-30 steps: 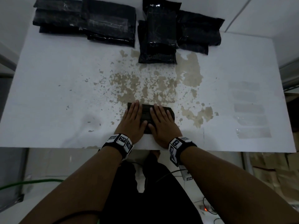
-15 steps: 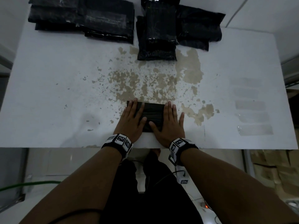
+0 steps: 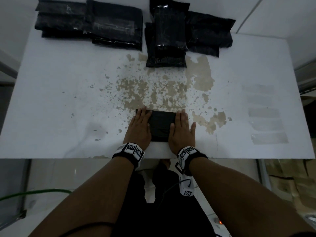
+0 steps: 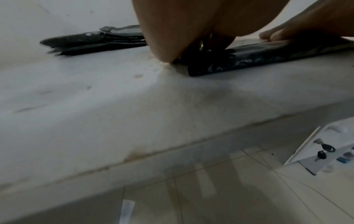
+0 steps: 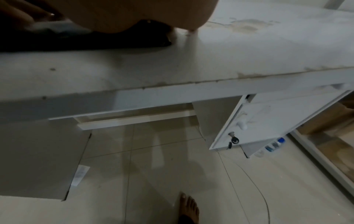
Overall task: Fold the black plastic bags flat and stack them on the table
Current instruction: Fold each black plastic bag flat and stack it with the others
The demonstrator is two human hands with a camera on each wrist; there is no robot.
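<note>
fingers [image 3: 144, 115] straight and laid flat, close together, on both hands; nothing curled, nothing pinched. left hand [image 3: 139, 128] pressing down on the left end of the folded black bag [image 3: 161, 124], right hand [image 3: 182, 130] pressing on the right end, thumb splayed out onto the table [image 3: 68, 100]. palms parted to either side, bare strip of plastic showing between them. probably held this way to squeeze out air and set the creases, so the fold stays flat instead of springing open. looks like the flattening step, near the end of this one bag.

bag lying close to the near edge of the table, roughly centred, under both sets of fingers; far edge just past the fingertips, near edge between the heels of the palms. seen from the left wrist as a thin dark slab on the tabletop, crinkled at its near corner.

just beyond the bag, a patch of worn, brownish surface [image 3: 153, 89] spread over the middle of the table. well to the right, faint clear strips [image 3: 268, 137], possibly tape, lined up near to far.

at the far edge, stacks of folded black bags: one pile far left [image 3: 89, 23], another far centre and right [image 3: 171, 35], overlapping and not square. likely the destination for the bag in hand.

below the table, an open cabinet door [image 5: 268, 121] with keys in its lock, and a tiled floor.
</note>
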